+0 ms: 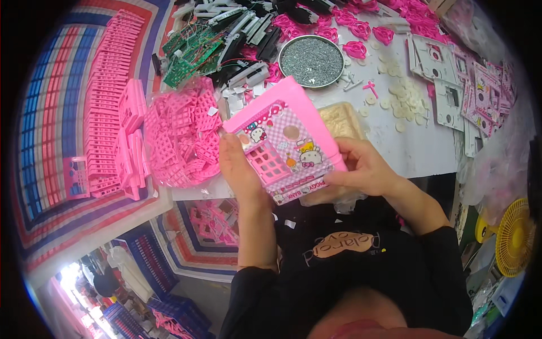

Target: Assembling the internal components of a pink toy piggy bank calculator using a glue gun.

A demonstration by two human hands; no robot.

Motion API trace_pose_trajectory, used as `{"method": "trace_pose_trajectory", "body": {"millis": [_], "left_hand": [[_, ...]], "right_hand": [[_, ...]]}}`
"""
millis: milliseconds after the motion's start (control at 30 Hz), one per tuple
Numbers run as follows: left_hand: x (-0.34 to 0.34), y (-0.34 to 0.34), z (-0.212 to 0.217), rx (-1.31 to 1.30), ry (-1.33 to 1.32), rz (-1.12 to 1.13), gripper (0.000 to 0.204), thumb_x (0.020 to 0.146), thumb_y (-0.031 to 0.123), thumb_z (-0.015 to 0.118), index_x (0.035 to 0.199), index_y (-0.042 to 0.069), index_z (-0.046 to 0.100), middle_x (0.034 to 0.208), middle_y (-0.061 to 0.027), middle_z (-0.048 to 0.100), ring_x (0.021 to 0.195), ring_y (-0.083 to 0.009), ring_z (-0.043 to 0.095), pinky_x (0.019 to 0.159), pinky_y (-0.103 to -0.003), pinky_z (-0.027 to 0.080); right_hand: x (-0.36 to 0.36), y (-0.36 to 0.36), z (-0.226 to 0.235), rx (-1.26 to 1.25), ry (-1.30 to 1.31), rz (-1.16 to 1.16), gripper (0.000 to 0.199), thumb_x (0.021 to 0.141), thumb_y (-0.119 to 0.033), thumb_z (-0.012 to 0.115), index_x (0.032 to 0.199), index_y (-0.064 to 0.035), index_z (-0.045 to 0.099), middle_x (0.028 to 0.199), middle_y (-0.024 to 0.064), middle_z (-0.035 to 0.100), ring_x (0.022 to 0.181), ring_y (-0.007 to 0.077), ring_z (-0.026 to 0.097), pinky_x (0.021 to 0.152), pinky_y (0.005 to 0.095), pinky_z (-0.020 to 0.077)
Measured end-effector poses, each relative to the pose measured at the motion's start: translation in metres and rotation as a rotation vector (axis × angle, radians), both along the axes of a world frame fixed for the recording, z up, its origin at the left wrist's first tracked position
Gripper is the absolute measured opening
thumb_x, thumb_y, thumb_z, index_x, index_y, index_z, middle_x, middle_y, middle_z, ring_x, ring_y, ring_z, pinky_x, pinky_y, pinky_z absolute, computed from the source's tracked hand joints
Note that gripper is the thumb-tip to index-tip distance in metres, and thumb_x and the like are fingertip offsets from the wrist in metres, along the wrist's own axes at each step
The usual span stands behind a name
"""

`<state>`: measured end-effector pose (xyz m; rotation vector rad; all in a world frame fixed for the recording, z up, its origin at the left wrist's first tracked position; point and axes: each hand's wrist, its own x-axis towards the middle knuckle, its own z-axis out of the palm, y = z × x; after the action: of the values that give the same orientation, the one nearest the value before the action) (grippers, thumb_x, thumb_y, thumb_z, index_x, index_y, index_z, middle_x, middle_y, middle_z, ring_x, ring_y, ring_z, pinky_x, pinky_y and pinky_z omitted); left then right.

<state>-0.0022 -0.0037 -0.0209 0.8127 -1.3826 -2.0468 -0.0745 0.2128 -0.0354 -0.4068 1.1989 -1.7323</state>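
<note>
A pink plastic money box [282, 150] is held tilted above the table's near edge. Its front carries a checked cartoon sticker, a round hole and a grid-like window. My left hand [240, 169] grips its left side, thumb along the edge. On the lower right corner my right hand [367, 164] is closed, with the fingers partly behind the box. Just behind it lies a tan block in clear plastic [345, 121], partly covered by the box and my right hand.
Pink grid pieces [183, 135] fill a clear bag at the left, beside a long row of pink panels [113, 85]. Screws fill a round tin [311, 61]. Green circuit boards [192, 53], pale discs [407, 101] and white printed panels [449, 104] lie around. A yellow fan [515, 237] stands right.
</note>
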Motion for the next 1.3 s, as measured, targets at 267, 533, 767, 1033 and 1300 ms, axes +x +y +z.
{"method": "trace_pose_trajectory", "body": {"millis": [267, 533, 767, 1033, 1300], "left_hand": [[-0.002, -0.02, -0.004, -0.314, 0.097, -0.038, 0.037, 0.112, 0.03, 0.041, 0.115, 0.0, 0.063, 0.097, -0.0046, 0.069, 0.08, -0.009, 0.063, 0.071, -0.025, 0.051], [0.001, -0.017, -0.016, -0.151, 0.065, -0.087, 0.049, 0.113, 0.041, 0.034, 0.109, 0.0, 0.061, 0.096, -0.0047, 0.067, 0.082, -0.0095, 0.06, 0.073, -0.027, 0.049], [0.013, 0.007, -0.021, -0.502, -0.052, -0.023, 0.05, 0.112, 0.03, 0.033, 0.087, -0.002, 0.062, 0.076, -0.0033, 0.065, 0.071, -0.0087, 0.056, 0.064, -0.028, 0.045], [0.001, -0.007, -0.022, -0.504, -0.047, -0.212, 0.041, 0.111, 0.029, 0.039, 0.107, -0.003, 0.064, 0.091, -0.0041, 0.065, 0.085, -0.0094, 0.057, 0.076, -0.029, 0.047], [-0.008, -0.043, 0.007, -0.801, 0.325, -0.747, 0.024, 0.088, 0.001, 0.068, 0.112, 0.004, 0.065, 0.116, -0.0099, 0.069, 0.116, -0.0266, 0.064, 0.096, -0.041, 0.051]], "right_hand": [[0.01, -0.008, 0.019, -0.055, 0.072, -0.082, 0.049, 0.093, -0.004, 0.071, 0.137, 0.0057, 0.052, 0.127, 0.0117, 0.067, 0.115, 0.0148, 0.063, 0.099, 0.0313, 0.0516], [0.0, -0.007, 0.016, -0.133, 0.264, -0.219, 0.05, 0.093, -0.003, 0.071, 0.138, 0.0069, 0.052, 0.128, 0.0124, 0.066, 0.115, 0.0158, 0.063, 0.1, 0.0315, 0.0506], [0.016, -0.009, 0.007, -0.101, 0.309, -0.227, 0.051, 0.094, -0.005, 0.071, 0.139, 0.0072, 0.051, 0.129, 0.0114, 0.065, 0.116, 0.0147, 0.061, 0.101, 0.0311, 0.0494], [-0.001, -0.003, 0.0, -0.072, 0.224, -0.261, 0.054, 0.093, -0.013, 0.075, 0.139, 0.0043, 0.053, 0.126, 0.0092, 0.066, 0.11, 0.0145, 0.063, 0.099, 0.0316, 0.0506], [-0.093, 0.039, -0.003, 0.221, 1.398, -0.043, 0.042, 0.083, -0.019, 0.072, 0.123, -0.0076, 0.068, 0.136, 0.0152, 0.062, 0.121, 0.0392, 0.058, 0.103, 0.0473, 0.0466]]}}
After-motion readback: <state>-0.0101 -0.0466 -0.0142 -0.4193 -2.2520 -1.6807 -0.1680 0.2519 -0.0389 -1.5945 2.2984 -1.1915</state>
